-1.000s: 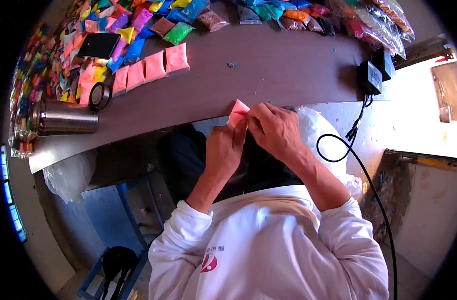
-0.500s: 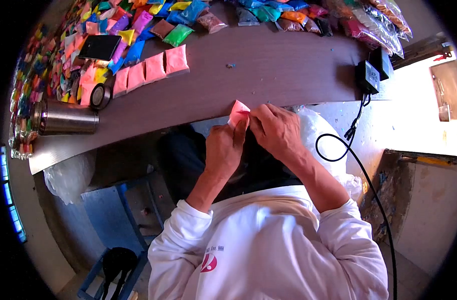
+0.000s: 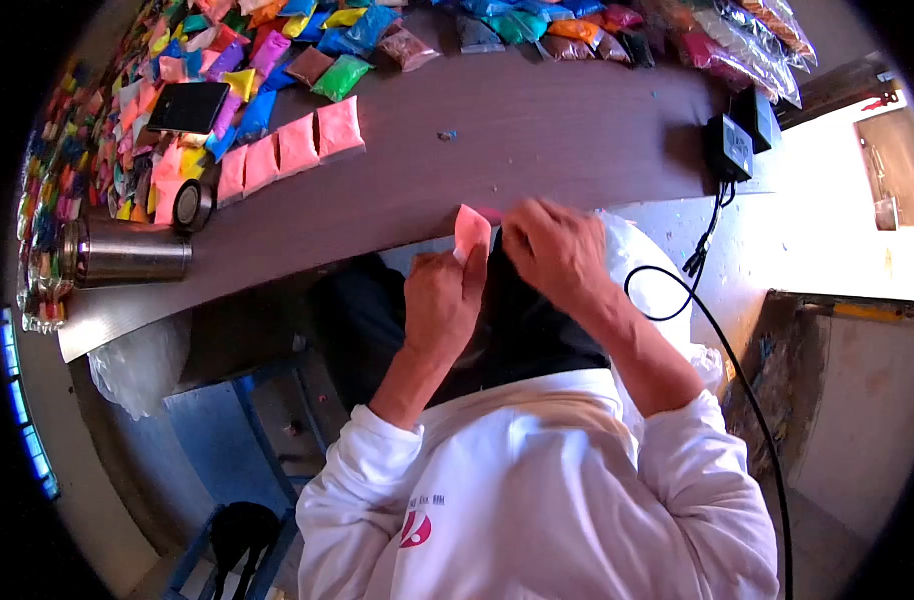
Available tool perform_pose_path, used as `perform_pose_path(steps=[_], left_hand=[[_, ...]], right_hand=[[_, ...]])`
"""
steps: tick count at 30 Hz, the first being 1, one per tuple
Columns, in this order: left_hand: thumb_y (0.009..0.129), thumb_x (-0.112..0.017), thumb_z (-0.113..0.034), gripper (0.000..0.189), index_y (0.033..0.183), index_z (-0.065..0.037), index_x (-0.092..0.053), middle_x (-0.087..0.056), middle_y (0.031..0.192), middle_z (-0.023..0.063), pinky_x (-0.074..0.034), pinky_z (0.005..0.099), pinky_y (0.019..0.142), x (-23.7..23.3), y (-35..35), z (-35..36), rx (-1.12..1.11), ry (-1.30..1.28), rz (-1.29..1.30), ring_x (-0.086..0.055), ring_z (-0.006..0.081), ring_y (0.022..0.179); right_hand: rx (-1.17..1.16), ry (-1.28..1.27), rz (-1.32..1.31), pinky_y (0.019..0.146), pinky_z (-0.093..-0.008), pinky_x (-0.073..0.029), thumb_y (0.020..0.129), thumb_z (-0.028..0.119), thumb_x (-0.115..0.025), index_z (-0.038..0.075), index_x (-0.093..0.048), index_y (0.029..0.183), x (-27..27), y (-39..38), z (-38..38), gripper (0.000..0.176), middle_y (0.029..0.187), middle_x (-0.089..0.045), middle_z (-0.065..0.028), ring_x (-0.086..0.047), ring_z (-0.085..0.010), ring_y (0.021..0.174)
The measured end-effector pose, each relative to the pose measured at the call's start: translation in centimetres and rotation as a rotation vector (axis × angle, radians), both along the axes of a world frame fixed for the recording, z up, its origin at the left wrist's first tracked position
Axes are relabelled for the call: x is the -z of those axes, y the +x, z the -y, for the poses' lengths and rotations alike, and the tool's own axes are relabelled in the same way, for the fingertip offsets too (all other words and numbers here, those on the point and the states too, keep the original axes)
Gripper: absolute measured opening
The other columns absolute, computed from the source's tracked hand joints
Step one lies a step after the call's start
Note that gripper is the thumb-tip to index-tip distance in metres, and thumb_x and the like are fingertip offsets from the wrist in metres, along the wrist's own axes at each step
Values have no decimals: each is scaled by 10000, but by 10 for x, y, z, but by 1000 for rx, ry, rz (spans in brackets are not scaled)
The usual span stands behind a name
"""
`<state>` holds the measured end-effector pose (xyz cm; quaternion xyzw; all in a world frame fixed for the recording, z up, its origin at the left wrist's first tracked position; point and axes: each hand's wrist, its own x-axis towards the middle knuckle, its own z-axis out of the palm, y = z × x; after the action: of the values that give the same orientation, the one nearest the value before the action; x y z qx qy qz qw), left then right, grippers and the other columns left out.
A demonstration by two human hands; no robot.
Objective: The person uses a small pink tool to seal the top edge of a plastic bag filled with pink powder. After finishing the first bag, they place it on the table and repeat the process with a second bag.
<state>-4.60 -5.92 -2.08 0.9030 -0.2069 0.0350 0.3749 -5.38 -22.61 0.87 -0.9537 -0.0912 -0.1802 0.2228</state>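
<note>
At the near edge of the dark brown counter (image 3: 407, 170), the pink packet (image 3: 471, 229) is held up in the left hand (image 3: 442, 300). Left hand: clamped on the packet's lower end, thumb along its right side; upper end projects above the fingers, pointed corner uppermost. Right hand (image 3: 557, 245): just to the right of the packet, raised, fingers curled, outline blurred. A small darker pink strip (image 3: 490, 213) shows between packet and right hand; cannot tell whether the fingertips are closed on it.

Counter, left side: four flat pink packets (image 3: 298, 146) side by side in a slanting row. Green packet (image 3: 342, 78) just beyond the row's right end. Mixed coloured packets (image 3: 217, 60) heaped to the left and behind; black smartphone (image 3: 189, 107) lying on the heap. Steel flask (image 3: 132, 252) on its side near the left end, round black-rimmed lid (image 3: 192, 205) just beside it.

Counter, right side: black power adapter (image 3: 729, 148). Clear plastic bags (image 3: 747, 50) with contents at the far right corner. Black cable (image 3: 742, 370) loops below the adapter, in front of a white plastic bag (image 3: 642, 265).
</note>
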Motion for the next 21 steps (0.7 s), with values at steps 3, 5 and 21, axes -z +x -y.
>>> perform_pose_path(steps=[3, 5, 21], left_hand=[[922, -597, -175, 244, 767, 9, -638, -622, 635, 184, -497, 366, 562, 3, 0, 0, 45, -97, 109, -615, 320, 546], [933, -579, -174, 249, 770, 4, -641, -630, 647, 183, -501, 366, 576, -1, -2, -3, 72, -12, 63, -622, 308, 549], [941, -581, -221, 276, 777, -9, -645, -626, 631, 176, -510, 368, 595, -1, -1, 0, 14, 24, 64, -628, 316, 557]], right_hand=[[-124, 97, 59, 482, -349, -458, 816, 123, -631, 87, -548, 734, -5, -14, -13, 122, 664, -586, -82, -595, -233, 580], [-89, 18, -109, 485, -347, -461, 811, 119, -633, 90, -545, 729, -4, -10, -11, 124, 656, -579, -82, -590, -230, 574], [-60, 52, 59, 509, -366, -474, 792, 107, -659, 81, -550, 755, -3, -12, -6, 117, 671, -586, -86, -610, -255, 611]])
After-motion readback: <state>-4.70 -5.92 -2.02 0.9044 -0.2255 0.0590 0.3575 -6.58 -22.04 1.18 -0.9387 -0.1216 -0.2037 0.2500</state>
